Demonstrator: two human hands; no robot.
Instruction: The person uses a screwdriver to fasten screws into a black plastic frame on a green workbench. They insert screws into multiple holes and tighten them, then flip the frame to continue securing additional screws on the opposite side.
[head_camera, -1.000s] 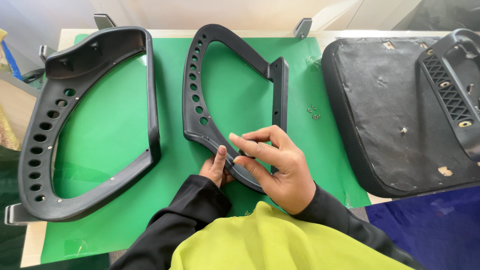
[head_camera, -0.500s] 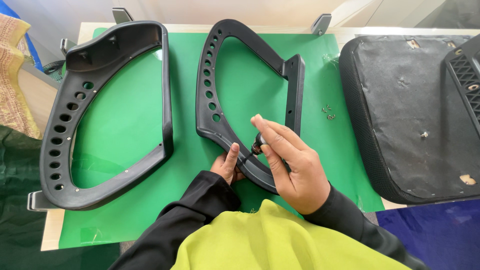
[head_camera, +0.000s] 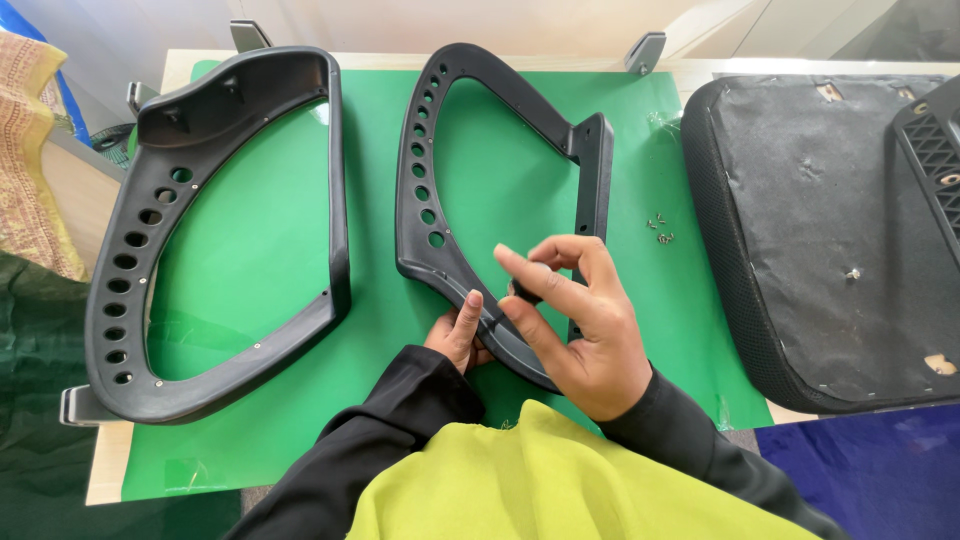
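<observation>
A black plastic chair armrest frame (head_camera: 432, 170) with a row of holes lies on the green mat (head_camera: 500, 180) in front of me. My left hand (head_camera: 458, 335) grips its near lower edge, thumb on top. My right hand (head_camera: 580, 320) hovers over the same near part, fingers pinched on a small black part (head_camera: 527, 290) at the frame. A second, larger black armrest frame (head_camera: 150, 230) lies to the left on the mat, untouched.
A black chair seat (head_camera: 810, 230) lies upside down at the right, with another black perforated part (head_camera: 935, 150) on it. A few small screws (head_camera: 660, 228) sit on the mat beside the frame. Metal clamps (head_camera: 645, 50) hold the mat at the table's far edge.
The view has shifted so everything sits more to the right. My right hand has lifted a little and its fingers have closed around the small black part.
</observation>
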